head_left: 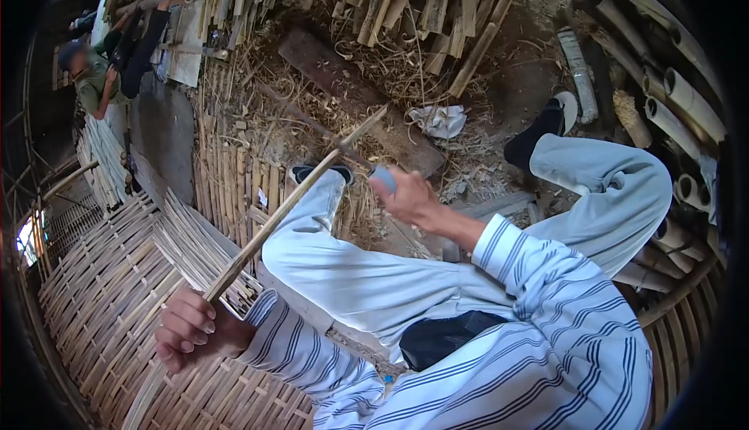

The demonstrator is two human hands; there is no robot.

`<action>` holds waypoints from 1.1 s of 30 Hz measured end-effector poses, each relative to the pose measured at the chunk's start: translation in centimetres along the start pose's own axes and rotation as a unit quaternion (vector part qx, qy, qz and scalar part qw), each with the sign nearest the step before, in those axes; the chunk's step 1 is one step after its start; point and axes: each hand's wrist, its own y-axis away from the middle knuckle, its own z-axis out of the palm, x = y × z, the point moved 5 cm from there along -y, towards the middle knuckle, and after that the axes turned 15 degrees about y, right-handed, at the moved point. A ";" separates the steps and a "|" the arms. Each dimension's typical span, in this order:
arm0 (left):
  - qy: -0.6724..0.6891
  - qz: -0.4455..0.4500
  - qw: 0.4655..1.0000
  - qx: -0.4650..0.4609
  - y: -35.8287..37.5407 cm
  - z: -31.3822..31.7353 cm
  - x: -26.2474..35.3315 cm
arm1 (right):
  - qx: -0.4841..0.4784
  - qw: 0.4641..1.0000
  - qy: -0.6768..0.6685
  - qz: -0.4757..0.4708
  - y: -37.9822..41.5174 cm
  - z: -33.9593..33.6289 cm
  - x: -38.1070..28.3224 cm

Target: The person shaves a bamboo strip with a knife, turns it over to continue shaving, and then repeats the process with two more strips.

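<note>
My left hand (189, 328) is wrapped round a long split bamboo strip (269, 227), which slants from the lower left up to a pointed end near the middle of the view. In my right hand (415, 200) is a knife (308, 120) with a grey handle, its long dark blade pointing up and to the left. The blade crosses the strip near the strip's upper end in this view. Both hands are over my outstretched leg and the floor in front of me.
A dark wooden plank (351, 90) lies among bamboo shavings, with a crumpled white wrapper (439, 121) beside it. Split bamboo pieces (437, 8) are heaped at the top. Cut bamboo poles (694, 106) are stacked right. Woven bamboo (101, 274) spreads left; another person (101, 79) sits far left.
</note>
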 end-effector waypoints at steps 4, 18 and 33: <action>0.009 0.012 1.000 0.013 0.1 0.0 0.0 | 0.008 0.997 0.024 0.077 -1.6 1.1 3.2; 0.026 0.074 0.992 0.099 -1.0 -0.2 -0.6 | 0.005 0.995 0.094 0.035 -4.6 1.0 5.7; -0.082 0.073 0.973 0.201 2.0 -4.3 2.4 | 0.048 0.996 0.063 0.047 -7.2 5.6 7.9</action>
